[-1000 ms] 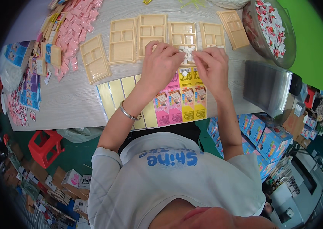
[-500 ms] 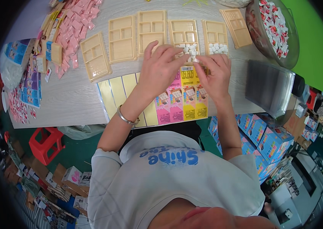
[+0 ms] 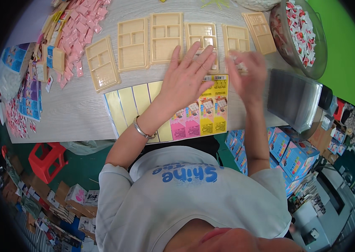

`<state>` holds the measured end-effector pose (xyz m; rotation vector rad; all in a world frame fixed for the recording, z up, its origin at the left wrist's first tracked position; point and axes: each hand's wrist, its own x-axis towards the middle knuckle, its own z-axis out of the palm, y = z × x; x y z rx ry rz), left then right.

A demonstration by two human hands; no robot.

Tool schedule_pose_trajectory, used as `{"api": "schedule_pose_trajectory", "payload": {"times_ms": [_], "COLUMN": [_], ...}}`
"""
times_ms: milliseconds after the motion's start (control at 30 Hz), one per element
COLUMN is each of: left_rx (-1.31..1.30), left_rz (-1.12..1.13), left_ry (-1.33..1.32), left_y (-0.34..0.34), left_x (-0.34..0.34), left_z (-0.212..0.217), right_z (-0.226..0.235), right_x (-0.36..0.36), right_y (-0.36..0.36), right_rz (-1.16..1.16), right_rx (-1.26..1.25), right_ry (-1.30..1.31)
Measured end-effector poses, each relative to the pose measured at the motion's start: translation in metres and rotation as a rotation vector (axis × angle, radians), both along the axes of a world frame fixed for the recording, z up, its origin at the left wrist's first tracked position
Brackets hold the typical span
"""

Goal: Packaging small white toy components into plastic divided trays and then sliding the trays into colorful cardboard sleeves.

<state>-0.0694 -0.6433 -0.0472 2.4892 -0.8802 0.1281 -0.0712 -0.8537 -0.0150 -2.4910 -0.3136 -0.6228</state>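
Note:
My left hand [image 3: 186, 80] lies with its fingers spread over the near end of a beige compartment tray [image 3: 201, 29], hiding most of the small white pieces in it. My right hand [image 3: 248, 77], smeared by motion, is over the near end of another beige compartment tray [image 3: 236, 31]. A few white pieces [image 3: 240, 66] show beside its fingers; whether it holds any is unclear. Under my left wrist is a sheet of labels [image 3: 214, 105], printed pink and yellow on the right, with plain pale yellow strips on the left.
More beige trays [image 3: 133, 54] stand in a row to the left, and one tilted tray [image 3: 259, 31] is at the right. Pink packets [image 3: 81, 25] are heaped far left. A clear bowl [image 3: 320, 50] of white and red sachets and a stack of clear plastic lids [image 3: 293, 98] stand right.
My left hand has flattened and spread its fingers over its tray. My right hand has moved right, away from the left hand, to the neighbouring tray.

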Motion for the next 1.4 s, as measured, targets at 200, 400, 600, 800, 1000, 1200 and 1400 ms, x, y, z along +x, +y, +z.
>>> {"api": "schedule_pose_trajectory", "payload": {"times_ms": [200, 400, 600, 800, 1000, 1200, 1400], "left_rx": [0.068, 0.007, 0.028, -0.166, -0.131, -0.127, -0.215], "left_rz": [-0.036, -0.097, 0.21, 0.093, 0.061, 0.065, 0.239], "left_ry": [0.053, 0.157, 0.042, -0.109, -0.02, -0.077, -0.072], "left_y": [-0.003, 0.007, 0.067, 0.047, 0.001, -0.012, 0.016], "left_x": [0.002, 0.005, 0.021, 0.037, 0.04, 0.038, 0.034], "left_z": [0.001, 0.016, 0.023, 0.009, 0.025, 0.009, 0.009], "right_z": [0.06, 0.047, -0.02, -0.045, 0.046, 0.063, -0.004], "right_x": [0.183, 0.357, 0.403, 0.425, 0.314, 0.141, 0.006], "right_y": [-0.065, -0.109, -0.129, -0.223, -0.122, -0.098, 0.015], "right_rz": [-0.238, -0.164, -0.151, -0.207, -0.281, -0.208, 0.01], "right_rx": [-0.046, -0.898, -0.733, -0.654, -0.428, -0.654, 0.694], "right_ry": [-0.512, 0.4, 0.134, -0.09, -0.011, -0.245, 0.684]}}
